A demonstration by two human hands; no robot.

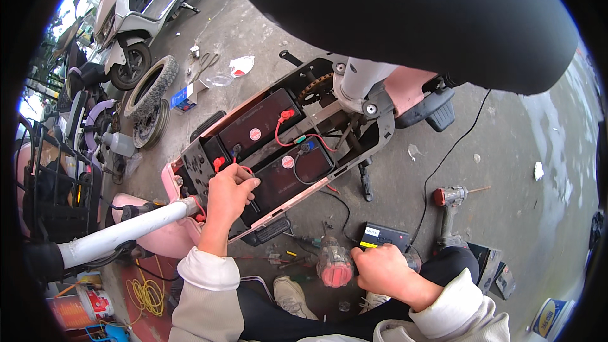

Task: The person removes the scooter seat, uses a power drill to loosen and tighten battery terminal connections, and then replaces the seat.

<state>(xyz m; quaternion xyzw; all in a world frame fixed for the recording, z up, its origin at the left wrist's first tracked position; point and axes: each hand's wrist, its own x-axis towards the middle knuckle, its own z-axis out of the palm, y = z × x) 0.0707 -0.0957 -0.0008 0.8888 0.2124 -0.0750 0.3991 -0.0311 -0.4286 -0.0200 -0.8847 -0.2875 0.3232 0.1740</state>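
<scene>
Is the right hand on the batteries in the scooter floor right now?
No, the right hand grips a red power tool down by the knee, away from the batteries.

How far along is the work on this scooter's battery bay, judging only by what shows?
Done: the floor panel is off, exposing the black batteries with red wires attached. In hand: the left hand works at the near battery's edge, while the right hand grasps a red-ended power tool. Left: the bay stays uncovered.

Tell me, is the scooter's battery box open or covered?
Open: the black batteries and red wires lie bare, with the left hand reaching in.
</scene>
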